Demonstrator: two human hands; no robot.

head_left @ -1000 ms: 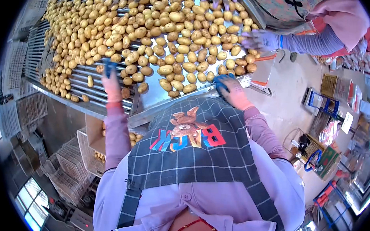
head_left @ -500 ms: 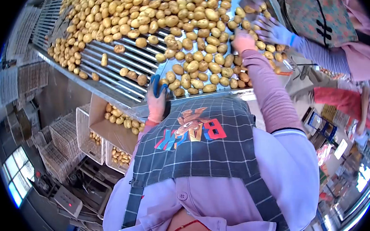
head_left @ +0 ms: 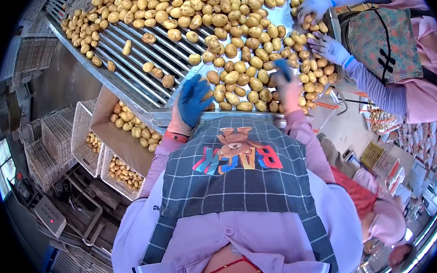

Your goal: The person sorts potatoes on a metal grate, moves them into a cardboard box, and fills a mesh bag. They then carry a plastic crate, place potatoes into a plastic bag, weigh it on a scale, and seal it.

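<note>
Many yellow potatoes [head_left: 230,77] lie on a metal sorting table [head_left: 207,115], partly on its rollers [head_left: 128,63] and partly on a smooth metal plate. My left hand [head_left: 194,100], in a blue-palmed glove, is raised at the near edge with its fingers spread, holding nothing, close to the left side of the plate's potatoes. Over the right part of the plate is my right hand [head_left: 287,86], also gloved and blurred by motion; its fingers are smeared, and whether it holds anything is unclear. Potatoes lie on both sides of it.
Across the right corner, a co-worker's two gloved hands [head_left: 329,48] touch potatoes. Below the table at left stand a cardboard-lined crate [head_left: 102,114] and white crates [head_left: 81,123] with potatoes. Stacked crates [head_left: 53,139] are further left. Another person in red [head_left: 355,190] is at lower right.
My left hand has lifted from the table edge and its fingers have spread. My right hand has drawn back toward me from the far right potatoes. The co-worker's hands have separated more clearly.
</note>
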